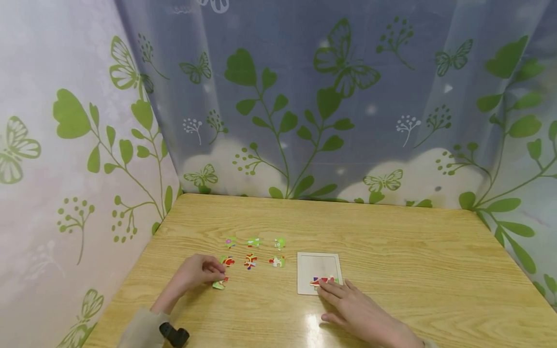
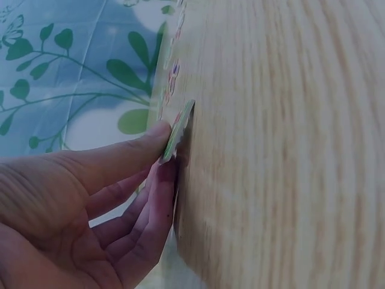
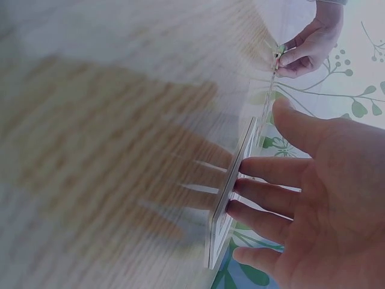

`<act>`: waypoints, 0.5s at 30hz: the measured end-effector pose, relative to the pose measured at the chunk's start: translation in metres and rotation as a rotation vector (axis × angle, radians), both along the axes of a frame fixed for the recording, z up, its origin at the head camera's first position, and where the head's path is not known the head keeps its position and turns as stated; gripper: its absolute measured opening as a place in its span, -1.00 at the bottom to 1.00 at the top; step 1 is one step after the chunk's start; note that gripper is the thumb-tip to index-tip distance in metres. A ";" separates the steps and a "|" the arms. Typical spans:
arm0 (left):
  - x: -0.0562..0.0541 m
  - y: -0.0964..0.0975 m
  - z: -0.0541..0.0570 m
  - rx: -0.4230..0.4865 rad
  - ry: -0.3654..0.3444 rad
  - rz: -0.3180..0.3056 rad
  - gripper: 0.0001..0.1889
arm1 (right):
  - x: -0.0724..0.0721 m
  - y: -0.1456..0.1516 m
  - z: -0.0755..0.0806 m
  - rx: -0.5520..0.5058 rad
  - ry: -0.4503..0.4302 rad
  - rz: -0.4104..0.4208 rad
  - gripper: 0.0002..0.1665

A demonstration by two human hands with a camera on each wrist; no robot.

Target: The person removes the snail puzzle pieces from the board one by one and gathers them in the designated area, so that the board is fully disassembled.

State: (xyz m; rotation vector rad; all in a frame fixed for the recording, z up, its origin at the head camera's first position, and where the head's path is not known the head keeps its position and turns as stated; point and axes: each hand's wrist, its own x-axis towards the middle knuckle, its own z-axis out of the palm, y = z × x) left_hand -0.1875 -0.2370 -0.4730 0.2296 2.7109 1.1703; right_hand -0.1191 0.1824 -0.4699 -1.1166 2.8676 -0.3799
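My left hand (image 1: 199,271) pinches a green jigsaw puzzle piece (image 2: 178,131) between thumb and fingers, one edge tipped up from the table in the left wrist view. My right hand (image 1: 354,309) lies with straight fingers over the lower right of a square puzzle tray (image 1: 305,258). Its fingertips touch the red and green puzzle pieces (image 1: 316,282) set along the tray's bottom edge, which they partly cover. In the right wrist view, the fingertips meet the tray (image 3: 218,232) from above, with the thumb held apart.
Two rows of loose puzzle pieces lie left of the tray, among them a red striped piece (image 1: 250,261), a white and green piece (image 1: 277,261) and a purple-flowered piece (image 1: 230,242). The wooden table (image 1: 413,251) meets a patterned curtain (image 1: 278,121) at the back.
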 end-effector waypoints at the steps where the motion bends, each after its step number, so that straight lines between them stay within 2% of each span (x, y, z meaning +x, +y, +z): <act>1: 0.001 0.000 0.000 -0.009 0.001 0.008 -0.88 | 0.000 0.000 0.000 0.000 0.000 0.000 -0.26; 9: 0.002 0.003 0.001 -0.030 0.008 0.035 -0.89 | 0.001 0.000 0.000 -0.004 -0.006 -0.006 -0.26; 15: -0.002 0.006 0.006 -0.069 0.023 0.098 -0.91 | 0.001 0.001 0.001 -0.021 -0.033 0.001 -0.24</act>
